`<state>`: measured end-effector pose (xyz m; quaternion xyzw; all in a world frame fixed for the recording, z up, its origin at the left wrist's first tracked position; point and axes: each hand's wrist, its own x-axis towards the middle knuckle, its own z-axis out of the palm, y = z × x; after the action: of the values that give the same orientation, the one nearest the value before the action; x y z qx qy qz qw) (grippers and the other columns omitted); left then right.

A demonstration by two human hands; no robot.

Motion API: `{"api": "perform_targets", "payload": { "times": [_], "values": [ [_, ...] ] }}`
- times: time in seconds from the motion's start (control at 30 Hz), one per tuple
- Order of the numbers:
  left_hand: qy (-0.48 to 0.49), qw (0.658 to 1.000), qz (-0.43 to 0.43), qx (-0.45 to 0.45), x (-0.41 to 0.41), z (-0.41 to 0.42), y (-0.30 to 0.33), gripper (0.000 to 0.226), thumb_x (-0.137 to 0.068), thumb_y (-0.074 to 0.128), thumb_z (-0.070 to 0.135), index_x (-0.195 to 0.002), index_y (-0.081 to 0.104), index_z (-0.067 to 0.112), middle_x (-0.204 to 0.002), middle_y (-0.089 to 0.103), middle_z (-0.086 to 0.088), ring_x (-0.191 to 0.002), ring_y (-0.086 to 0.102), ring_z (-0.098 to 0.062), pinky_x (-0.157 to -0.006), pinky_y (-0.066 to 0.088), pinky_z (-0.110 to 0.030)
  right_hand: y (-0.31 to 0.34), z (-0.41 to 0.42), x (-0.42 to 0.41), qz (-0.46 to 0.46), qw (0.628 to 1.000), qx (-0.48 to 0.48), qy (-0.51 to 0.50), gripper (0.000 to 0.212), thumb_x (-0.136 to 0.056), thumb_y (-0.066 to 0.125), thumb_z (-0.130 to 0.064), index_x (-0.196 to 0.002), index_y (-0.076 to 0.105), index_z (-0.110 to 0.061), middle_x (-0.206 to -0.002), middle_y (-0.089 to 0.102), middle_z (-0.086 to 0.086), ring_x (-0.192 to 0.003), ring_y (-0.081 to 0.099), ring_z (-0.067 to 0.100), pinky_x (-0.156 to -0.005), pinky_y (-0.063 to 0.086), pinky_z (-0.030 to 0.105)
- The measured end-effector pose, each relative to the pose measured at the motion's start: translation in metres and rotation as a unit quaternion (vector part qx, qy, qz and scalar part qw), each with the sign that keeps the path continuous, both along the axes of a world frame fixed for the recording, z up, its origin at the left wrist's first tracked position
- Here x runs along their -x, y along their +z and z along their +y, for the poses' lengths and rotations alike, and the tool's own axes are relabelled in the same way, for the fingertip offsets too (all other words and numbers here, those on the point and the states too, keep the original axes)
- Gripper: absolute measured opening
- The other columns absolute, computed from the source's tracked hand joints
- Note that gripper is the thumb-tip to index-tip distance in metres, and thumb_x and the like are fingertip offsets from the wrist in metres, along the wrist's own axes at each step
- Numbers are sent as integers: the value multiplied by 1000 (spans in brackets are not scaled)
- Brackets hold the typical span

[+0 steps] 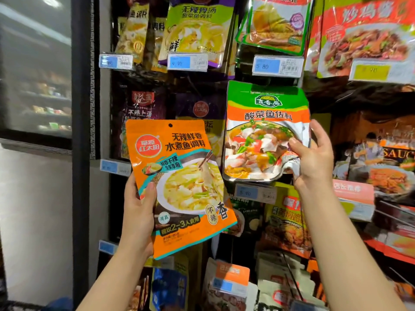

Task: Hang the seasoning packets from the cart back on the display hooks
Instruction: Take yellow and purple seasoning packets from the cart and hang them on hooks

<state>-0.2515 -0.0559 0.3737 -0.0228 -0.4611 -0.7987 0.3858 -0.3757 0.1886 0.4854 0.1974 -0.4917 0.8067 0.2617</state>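
Note:
My left hand (137, 205) grips an orange seasoning packet (179, 187) by its left edge and holds it up, slightly tilted, in front of the display. The hang hole at its top is free of any hook. My right hand (314, 158) pinches the lower right side of a green, orange and white packet (262, 131), thumb on the front and fingers behind. That packet's green top sits up against the dark rack under a price tag (277, 66). Whether it hangs on a hook cannot be told. The cart is out of view.
Rows of hanging packets fill the rack: purple and green ones (197, 28) above, red ones (368, 34) at the upper right, orange ones (285, 221) below. Price tags (254, 193) stick out on hook ends. A glass-door cabinet (38, 70) stands to the left.

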Motion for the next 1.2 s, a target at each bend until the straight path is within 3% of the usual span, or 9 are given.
{"api": "perform_targets", "payload": {
  "times": [0.23, 0.4, 0.53, 0.67, 0.73, 0.83, 0.93, 1.07, 1.2],
  "values": [
    [9, 1000, -10, 0, 5, 1, -1, 28, -100, 52, 25, -118, 50, 46, -106, 73, 8, -89, 74, -19, -62, 62, -33, 4, 5, -4, 14, 1000, 17, 2, 62, -89, 55, 14, -143, 41, -14, -121, 65, 6, -110, 65, 19, -91, 56, 33],
    [21, 1000, -19, 7, 4, 8, -1, 31, -101, 50, 25, -126, 46, 43, -105, 70, 9, -83, 74, -14, -54, 58, -26, 24, -3, 2, -7, 1000, 29, 1, 60, -87, 56, 17, -138, 44, -12, -106, 66, 0, -94, 68, 15, -90, 55, 38],
    [23, 999, -25, 4, 3, 5, -3, 30, -101, 50, 25, -122, 47, 45, -107, 71, 8, -85, 74, -16, -55, 60, -28, 18, 2, 4, -32, 999, 16, -6, 61, -86, 58, 15, -139, 46, -15, -124, 64, 11, -109, 66, 26, -94, 54, 44],
    [32, 999, -26, 4, 4, 2, -5, 30, -100, 51, 26, -122, 47, 47, -108, 71, 9, -88, 74, -17, -56, 60, -29, 21, 1, 13, -37, 999, 22, -14, 61, -85, 58, 16, -137, 47, -16, -122, 64, 7, -106, 67, 22, -90, 57, 40],
    [35, 999, -26, 9, 4, 1, -8, 29, -100, 51, 25, -120, 48, 46, -101, 72, 13, -85, 74, -15, -55, 59, -28, 26, -5, 28, -44, 998, 13, -33, 63, -85, 57, 18, -138, 46, -13, -125, 61, 8, -105, 65, 20, -82, 58, 29],
    [40, 999, -33, 12, 1, -2, -13, 26, -100, 50, 25, -113, 50, 48, -92, 74, 16, -81, 74, -14, -54, 59, -28, 26, -16, 56, -65, 992, -63, -92, 69, -80, 61, 18, -140, 48, -14, -138, 54, 9, -116, 59, 22, -79, 56, 24],
    [46, 998, -36, 4, -3, -7, -18, 28, -100, 50, 26, -119, 50, 46, -95, 74, 15, -80, 74, -13, -53, 59, -28, 13, -19, 84, -110, 970, -176, -124, 84, -71, 72, 4, -144, 45, -26, -142, 52, 5, -121, 56, 27, -92, 55, 35],
    [60, 997, -50, 1, -10, -13, -23, 35, -99, 51, 27, -130, 47, 44, -100, 74, 11, -80, 74, -15, -51, 59, -28, 9, -13, 107, -134, 918, -310, -210, 72, -88, 66, -8, -149, 37, -32, -144, 51, 5, -129, 49, 26, -98, 39, 27],
    [59, 997, -51, 9, -16, -14, -24, 33, -100, 50, 25, -128, 46, 42, -98, 73, 12, -79, 74, -13, -51, 58, -25, 11, -10, 113, -148, 879, -388, -236, 73, -90, 66, -20, -152, 28, -28, -145, 49, 13, -130, 47, 35, -103, 41, 39]
  ]
}}
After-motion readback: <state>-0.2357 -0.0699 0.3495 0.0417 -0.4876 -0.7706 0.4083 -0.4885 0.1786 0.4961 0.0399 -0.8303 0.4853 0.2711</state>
